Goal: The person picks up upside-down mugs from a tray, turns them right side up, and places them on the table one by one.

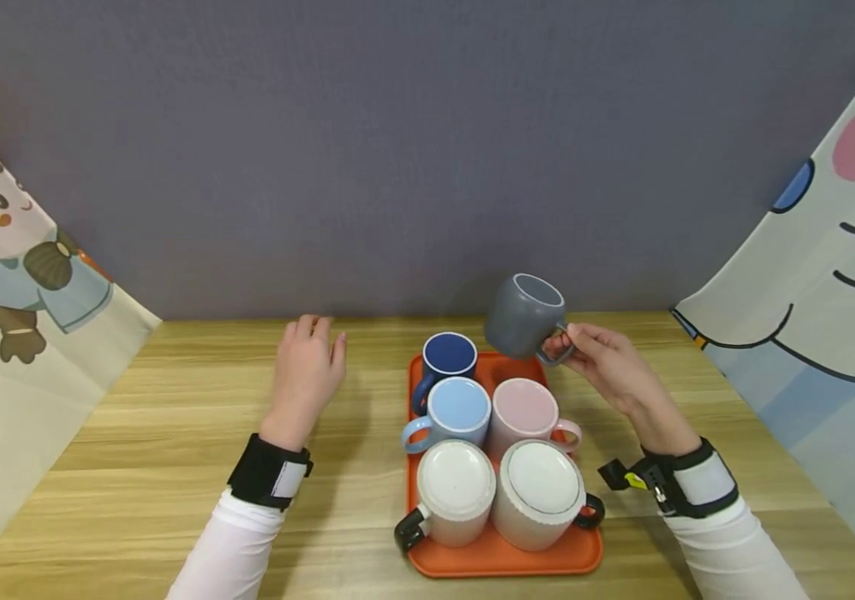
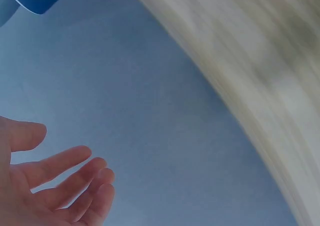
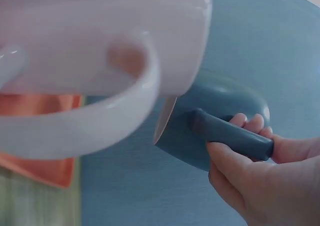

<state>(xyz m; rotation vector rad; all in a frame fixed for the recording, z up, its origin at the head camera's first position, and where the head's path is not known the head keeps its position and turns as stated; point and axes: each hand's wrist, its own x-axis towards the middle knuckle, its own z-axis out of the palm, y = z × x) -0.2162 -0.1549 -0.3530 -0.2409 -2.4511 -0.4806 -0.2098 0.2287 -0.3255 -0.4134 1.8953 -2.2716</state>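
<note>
My right hand (image 1: 615,367) pinches the handle of a grey mug (image 1: 521,317) and holds it tilted over the far right part of the orange tray (image 1: 502,565). Its white-ringed end faces up. In the right wrist view, thumb and fingers of the right hand (image 3: 265,171) close round the handle of the grey mug (image 3: 220,98). Beside the tray, my left hand (image 1: 307,367) hovers with nothing in it, fingers loosely bent. The left wrist view shows its palm (image 2: 55,186) and spread thumb.
On the tray stand a dark blue mug (image 1: 450,354), a light blue mug (image 1: 460,404), a pink mug (image 1: 525,408) and two white mugs (image 1: 457,483) with black handles, bottoms up. A grey wall (image 1: 397,167) rises behind the wooden table (image 1: 135,467); printed cloth (image 1: 840,250) flanks it.
</note>
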